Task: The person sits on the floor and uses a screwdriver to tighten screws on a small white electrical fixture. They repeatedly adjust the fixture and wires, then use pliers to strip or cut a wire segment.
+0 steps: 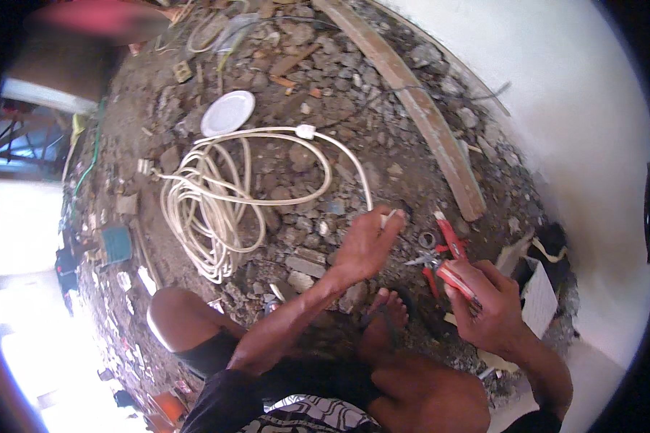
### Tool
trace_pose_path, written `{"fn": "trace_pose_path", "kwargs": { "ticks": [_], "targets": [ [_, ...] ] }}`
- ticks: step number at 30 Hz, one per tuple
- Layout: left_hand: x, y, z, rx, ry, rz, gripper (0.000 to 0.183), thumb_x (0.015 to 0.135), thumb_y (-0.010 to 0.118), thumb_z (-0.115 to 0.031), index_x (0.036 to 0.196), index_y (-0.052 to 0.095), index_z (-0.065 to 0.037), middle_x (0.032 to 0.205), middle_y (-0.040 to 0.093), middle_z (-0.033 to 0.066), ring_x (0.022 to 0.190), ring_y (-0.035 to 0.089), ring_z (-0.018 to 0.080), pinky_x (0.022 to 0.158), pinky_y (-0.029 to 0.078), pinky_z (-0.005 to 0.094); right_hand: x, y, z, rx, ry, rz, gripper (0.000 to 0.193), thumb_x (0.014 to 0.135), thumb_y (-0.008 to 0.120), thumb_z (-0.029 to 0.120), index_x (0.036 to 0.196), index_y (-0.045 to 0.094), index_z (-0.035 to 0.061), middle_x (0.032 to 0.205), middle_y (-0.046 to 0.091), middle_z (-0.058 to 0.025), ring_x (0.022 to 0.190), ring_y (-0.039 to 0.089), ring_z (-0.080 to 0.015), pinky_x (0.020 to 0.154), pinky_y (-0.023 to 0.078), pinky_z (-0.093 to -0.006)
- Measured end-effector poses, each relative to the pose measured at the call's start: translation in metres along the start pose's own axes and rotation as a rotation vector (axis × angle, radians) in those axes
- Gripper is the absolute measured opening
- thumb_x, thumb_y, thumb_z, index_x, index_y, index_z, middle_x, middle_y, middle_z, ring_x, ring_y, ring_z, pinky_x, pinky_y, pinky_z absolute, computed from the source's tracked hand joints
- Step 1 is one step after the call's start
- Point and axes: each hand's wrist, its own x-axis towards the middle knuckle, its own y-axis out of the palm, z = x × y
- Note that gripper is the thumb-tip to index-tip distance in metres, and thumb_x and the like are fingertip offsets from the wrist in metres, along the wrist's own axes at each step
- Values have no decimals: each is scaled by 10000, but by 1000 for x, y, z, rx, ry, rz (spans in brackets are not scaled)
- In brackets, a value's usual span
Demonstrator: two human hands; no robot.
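Note:
My left hand [368, 242] is closed around a white cable [357, 162] near its end, and a short piece pokes out past the thumb and fingers. From there the cable arcs back to a large loose coil [213, 209] on the rubble. My right hand [487, 307] grips pliers with red-orange handles [455, 280]; their metal jaws [422, 260] point left, apart from the cable. Just beyond them lies another red-handled tool [451, 238], its kind unclear. A small grey ring [427, 239], like a tape roll, sits beside it.
A long wooden plank [419, 101] lies along the white wall [578, 130] on the right. A white plate-like disc [228, 112] rests behind the coil. Broken stones cover the ground. An opened carton [540, 299] stands by my right hand, and a teal block [115, 245] lies at left.

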Motion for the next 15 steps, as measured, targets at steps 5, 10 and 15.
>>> {"fn": "trace_pose_path", "kwargs": {
  "ticks": [5, 10, 15],
  "targets": [
    [9, -4, 1, -28, 110, 10, 435, 1017, 523, -371, 947, 628, 46, 772, 645, 286, 814, 655, 485, 738, 493, 530, -6, -3, 0, -376, -163, 31, 373, 803, 655, 3, 1173, 628, -40, 955, 589, -169, 704, 617, -315, 582, 513, -397],
    [3, -9, -3, 41, 28, 96, 453, 1019, 518, -376, 990, 631, 62, 824, 649, 278, 794, 665, 379, 727, 484, 478, -8, -5, 6, -544, -228, 95, 420, 803, 685, 10, 1215, 627, -42, 962, 586, -160, 705, 605, -294, 582, 493, -395],
    [3, -1, 5, 33, 66, 59, 457, 1019, 513, -381, 1011, 637, 58, 781, 649, 269, 771, 668, 395, 724, 490, 490, -6, 0, -1, -137, -59, 45, 402, 811, 705, -11, 1206, 636, -29, 919, 615, -158, 755, 642, -304, 602, 509, -387]
  ]
}}
